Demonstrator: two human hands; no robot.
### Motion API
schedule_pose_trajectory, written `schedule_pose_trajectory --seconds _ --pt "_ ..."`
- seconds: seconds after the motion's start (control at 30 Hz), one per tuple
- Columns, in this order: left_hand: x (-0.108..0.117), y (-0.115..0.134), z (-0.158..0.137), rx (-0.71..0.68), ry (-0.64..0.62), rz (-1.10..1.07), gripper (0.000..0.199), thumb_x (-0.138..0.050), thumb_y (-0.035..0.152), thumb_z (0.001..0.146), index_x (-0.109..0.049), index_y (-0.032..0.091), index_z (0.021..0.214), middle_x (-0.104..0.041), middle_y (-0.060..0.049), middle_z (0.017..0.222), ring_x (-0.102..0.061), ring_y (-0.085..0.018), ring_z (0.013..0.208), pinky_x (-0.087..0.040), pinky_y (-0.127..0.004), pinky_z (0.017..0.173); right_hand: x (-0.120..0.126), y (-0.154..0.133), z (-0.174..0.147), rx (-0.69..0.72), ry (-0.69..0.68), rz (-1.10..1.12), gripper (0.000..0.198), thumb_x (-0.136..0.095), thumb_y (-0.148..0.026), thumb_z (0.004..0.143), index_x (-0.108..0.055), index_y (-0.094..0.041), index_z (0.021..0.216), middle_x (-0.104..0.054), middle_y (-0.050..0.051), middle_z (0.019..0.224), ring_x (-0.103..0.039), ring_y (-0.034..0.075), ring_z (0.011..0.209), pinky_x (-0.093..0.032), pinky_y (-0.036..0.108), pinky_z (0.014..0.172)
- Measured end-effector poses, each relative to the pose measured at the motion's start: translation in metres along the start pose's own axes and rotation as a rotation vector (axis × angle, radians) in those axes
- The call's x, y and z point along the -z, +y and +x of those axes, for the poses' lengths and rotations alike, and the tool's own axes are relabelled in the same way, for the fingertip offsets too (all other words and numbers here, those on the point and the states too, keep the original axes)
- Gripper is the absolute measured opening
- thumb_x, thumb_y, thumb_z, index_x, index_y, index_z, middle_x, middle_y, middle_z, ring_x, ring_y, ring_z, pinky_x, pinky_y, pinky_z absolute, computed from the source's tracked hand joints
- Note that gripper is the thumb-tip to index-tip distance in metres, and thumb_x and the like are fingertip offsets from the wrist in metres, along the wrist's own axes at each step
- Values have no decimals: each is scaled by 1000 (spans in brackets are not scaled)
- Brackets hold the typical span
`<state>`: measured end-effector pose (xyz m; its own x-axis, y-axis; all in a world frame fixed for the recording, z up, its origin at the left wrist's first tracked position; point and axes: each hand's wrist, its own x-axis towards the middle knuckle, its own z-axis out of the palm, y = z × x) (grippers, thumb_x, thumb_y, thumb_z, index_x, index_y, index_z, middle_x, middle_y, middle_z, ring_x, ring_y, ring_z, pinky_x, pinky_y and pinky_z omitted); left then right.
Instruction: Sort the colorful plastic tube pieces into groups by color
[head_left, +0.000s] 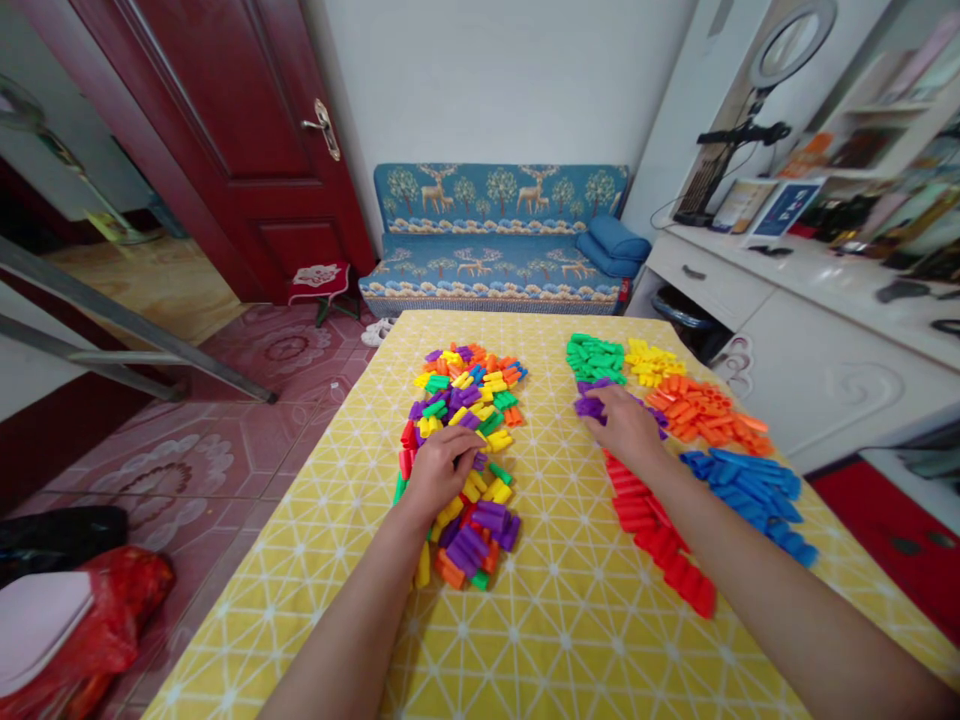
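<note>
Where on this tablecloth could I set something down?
The tablecloth is bare between the mixed pile and the red pile, and left of the mixed pile. Crowded: around the right hand, where purple pieces lie near the orange pile.

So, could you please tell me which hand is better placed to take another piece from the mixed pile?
Probably the left hand: its fingers are down at the mixed pile, while the right hand is away at the purple group.

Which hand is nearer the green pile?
Right. The right hand is at the purple pile, just on the near side of the green pile; the left hand is farther off, at the mixed pile.
</note>
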<state>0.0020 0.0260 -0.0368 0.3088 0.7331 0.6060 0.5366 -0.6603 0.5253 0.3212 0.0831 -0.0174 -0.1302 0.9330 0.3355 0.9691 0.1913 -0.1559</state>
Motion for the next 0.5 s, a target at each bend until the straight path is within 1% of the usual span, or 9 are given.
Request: schedule_pose_trajectory --seconds 0.07,0.1,0.2,0.27,0.37,0.47,0.5 --pt "0 0 0 -3 4 3 18 -54 13 89 -71 19 93 -72 -8 94 -68 -19 90 -56 -33 83 4 18 6 -59 92 5 33 -61 -31 81 -63 -20 112 -62 8 111 -62 23 92 -49 32 72" --pt "0 0 1 -4 5 5 18 -54 14 89 -71 19 93 -72 -8 94 -68 -18 90 -56 -33 83 5 28 8 -77 117 1 33 -61 -31 81 -63 -19 112 -62 9 110 -62 24 93 -49 33 75" --pt "0 1 1 -6 2 14 18 -54 14 89 -71 19 93 -72 -7 93 -68 -18 89 -56 -33 82 4 51 14 -91 125 -20 30 -61 -30 81 -64 -19 109 -62 10 108 -59 26 100 -49 36 80" --pt "0 0 0 -6 3 14 18 -54 14 89 -71 19 93 -72 -7 94 -68 -18 90 -56 -33 82 2 60 16 -79 105 -29 30 -61 -32 82 -65 -18 108 -62 10 107 -58 27 101 -49 36 80" --pt "-1 0 -1 -5 5 9 18 -54 14 89 -71 20 94 -72 -7 94 -68 -18 90 -56 -34 82 0 64 15 -40 107 -39 28 -59 -33 84 -67 -18 106 -62 11 108 -56 27 103 -47 38 85" --pt "-1 -1 -1 -7 2 11 18 -54 14 89 -71 20 94 -72 -7 94 -68 -19 90 -55 -34 83 1 55 13 7 142 -54 27 -56 -30 86 -69 -17 106 -62 11 114 -53 28 108 -44 40 92" --pt "-1 -1 0 -6 1 12 18 -54 14 89 -71 20 94 -72 -7 94 -68 -18 91 -55 -34 83 1 50 11 38 135 -54 27 -55 -29 86 -69 -18 106 -62 11 115 -53 28 109 -43 40 93"
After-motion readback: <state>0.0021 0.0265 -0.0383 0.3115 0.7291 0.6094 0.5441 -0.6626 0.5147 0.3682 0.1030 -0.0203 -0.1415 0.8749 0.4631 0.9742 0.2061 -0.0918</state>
